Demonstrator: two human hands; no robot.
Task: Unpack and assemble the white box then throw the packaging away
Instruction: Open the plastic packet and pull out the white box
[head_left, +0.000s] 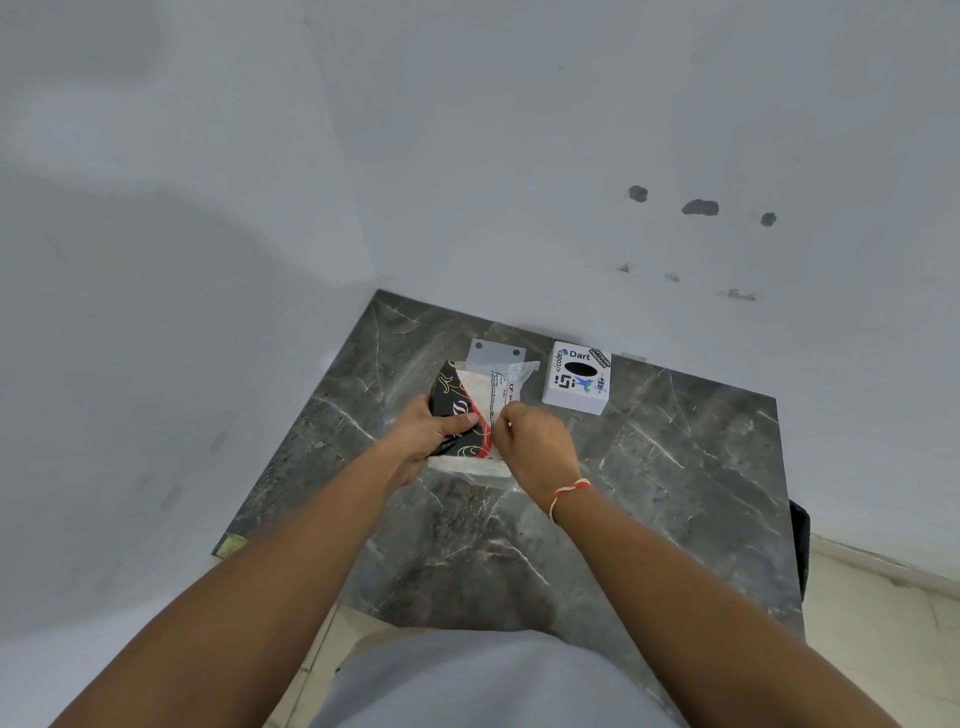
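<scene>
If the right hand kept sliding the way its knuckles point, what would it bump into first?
The right hand points up and left, already pinching the clear plastic wrapper around the black and red packet. So it would likely push straight into that packet. The white box sits off to the side, probably out of its path.

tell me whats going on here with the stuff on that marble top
A person stands at a dark marble table unwrapping a black and red packet in clear plastic wrap. The left hand grips the packet, while the right hand pinches the wrap at its edge. A white box covered in stickers, with an oval hole on top, sits apart behind them near the wall.
</scene>
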